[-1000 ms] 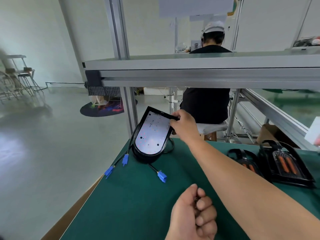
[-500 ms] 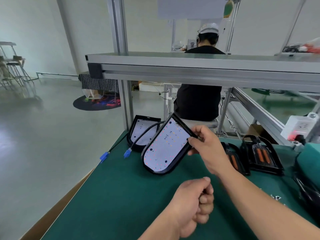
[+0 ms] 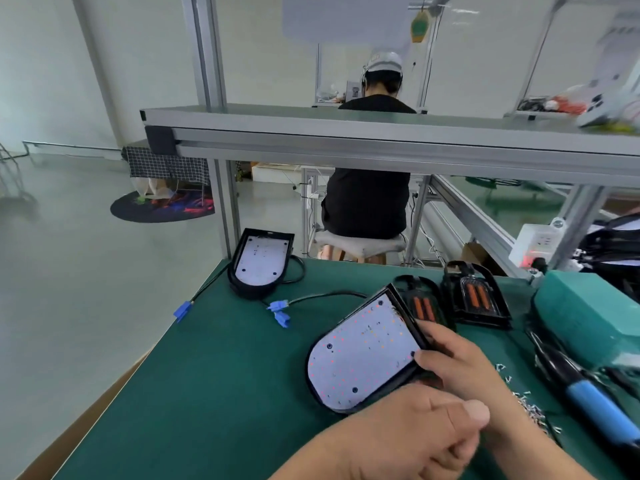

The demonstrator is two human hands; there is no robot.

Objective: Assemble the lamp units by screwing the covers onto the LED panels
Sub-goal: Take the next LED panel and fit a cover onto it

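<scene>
A black lamp unit with a white LED panel (image 3: 360, 362) lies tilted on the green mat (image 3: 207, 393). My right hand (image 3: 460, 365) grips its right edge, thumb on the panel face. Below it, my left hand (image 3: 415, 434) is curled in a fist, and nothing shows in it. A second LED panel unit (image 3: 259, 261) sits at the far left corner, its cables ending in blue connectors (image 3: 278, 311). Two black covers with orange strips (image 3: 424, 308) (image 3: 478, 299) lie behind the held unit.
A blue-handled screwdriver (image 3: 595, 407) and several loose screws (image 3: 530, 407) lie to the right, beside a green box (image 3: 588, 313). An aluminium shelf beam (image 3: 346, 133) crosses overhead. A person (image 3: 367, 202) sits on a stool beyond the table. The table's left edge drops to the floor.
My right hand has carried the LED panel unit from the far left stack toward me and to the right, down onto the mat. My left fist stays low near the front.
</scene>
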